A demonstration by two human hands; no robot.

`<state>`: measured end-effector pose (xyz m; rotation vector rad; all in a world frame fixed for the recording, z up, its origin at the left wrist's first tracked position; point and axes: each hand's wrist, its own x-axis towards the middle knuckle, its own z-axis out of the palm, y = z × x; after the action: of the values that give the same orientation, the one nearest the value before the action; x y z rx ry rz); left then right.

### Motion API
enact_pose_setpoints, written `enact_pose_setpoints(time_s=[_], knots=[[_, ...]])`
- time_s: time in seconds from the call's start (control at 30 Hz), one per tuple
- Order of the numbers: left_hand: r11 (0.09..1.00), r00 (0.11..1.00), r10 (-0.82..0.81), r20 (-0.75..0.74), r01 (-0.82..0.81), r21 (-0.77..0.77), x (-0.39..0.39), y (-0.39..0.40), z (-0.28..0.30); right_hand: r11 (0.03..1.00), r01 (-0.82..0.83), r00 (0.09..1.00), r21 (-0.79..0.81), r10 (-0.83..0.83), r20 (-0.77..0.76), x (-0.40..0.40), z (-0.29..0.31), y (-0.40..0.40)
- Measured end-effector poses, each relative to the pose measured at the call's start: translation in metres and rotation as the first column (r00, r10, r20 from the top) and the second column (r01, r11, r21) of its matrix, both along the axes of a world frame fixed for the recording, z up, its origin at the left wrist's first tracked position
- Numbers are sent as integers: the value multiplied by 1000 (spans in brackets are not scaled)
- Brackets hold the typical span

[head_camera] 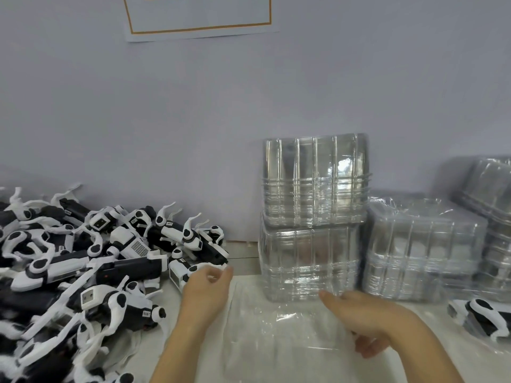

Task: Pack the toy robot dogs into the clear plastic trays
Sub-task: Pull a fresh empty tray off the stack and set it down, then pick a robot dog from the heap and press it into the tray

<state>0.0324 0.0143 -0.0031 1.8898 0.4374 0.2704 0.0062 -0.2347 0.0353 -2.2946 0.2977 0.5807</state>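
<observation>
Head view: a clear plastic tray (279,327) is gripped by the right hand (367,319); the relaxed, empty left hand (206,288) is extended toward the robot-dog pile (83,258), where tangled legs could be snagged.

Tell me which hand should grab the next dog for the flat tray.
Left. The left hand hovers open at the edge of the dog pile; the right hand is at the tray.

dog pile (83,258): 1 | tray stacks (313,217): 3 | hands (204,283): 2
</observation>
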Motion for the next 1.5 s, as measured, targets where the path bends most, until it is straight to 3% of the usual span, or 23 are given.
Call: enact_pose_setpoints(time_s=[0.1,0.2,0.37,0.53,0.9,1.1,1.5], knots=[[975,973,161,168,-183,123,-1,4,6,998,-25,999,-51,27,30,2,0,-2],[884,945,265,190,-317,343,-4,6,3,997,-38,995,-70,44,89,4,1,-4],[852,984,175,31,-168,496,-7,13,-9,994,-68,983,-83,81,164,4,3,-4],[880,991,127,-32,-98,464,-9,13,-23,982,-113,966,-148,144,214,6,1,-5],[839,940,307,152,-342,423,-13,10,-5,978,-128,949,-167,169,267,8,-1,-6],[788,927,302,223,-374,489,-17,11,23,974,-126,947,-187,175,270,6,2,-5],[745,810,335,481,-541,391,-34,22,75,983,-93,931,-160,142,335,4,11,-11]])
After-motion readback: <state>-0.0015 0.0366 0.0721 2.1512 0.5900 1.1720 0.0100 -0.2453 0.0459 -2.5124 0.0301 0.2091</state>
